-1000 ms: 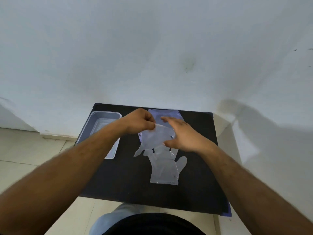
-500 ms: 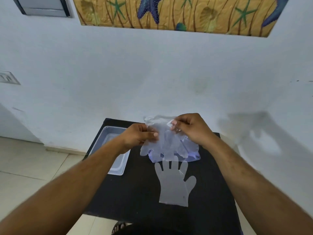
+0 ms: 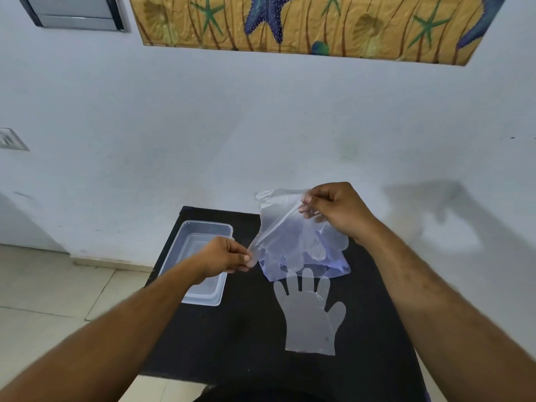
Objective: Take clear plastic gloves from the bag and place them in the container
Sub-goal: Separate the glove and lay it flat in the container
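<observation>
A clear plastic glove [image 3: 275,224] is stretched in the air between both hands above the black table [image 3: 237,338]. My left hand [image 3: 224,258] pinches its lower edge, just right of the clear container [image 3: 200,236]. My right hand [image 3: 336,211] pinches its upper edge, higher and to the right. Under the held glove lies the bluish plastic bag [image 3: 333,266] with more gloves inside. A second clear glove [image 3: 311,314] lies flat on the table, fingers pointing away from me.
The container is a shallow rectangular tub at the table's left edge, partly covered by my left forearm. The table stands against a white wall [image 3: 261,134]. Tiled floor [image 3: 58,291] lies to the left. A starfish picture [image 3: 304,21] hangs above.
The hands have pulled apart, the left moving down and left, the right staying up, so the held glove is now stretched out. The camera tilted up a little.
</observation>
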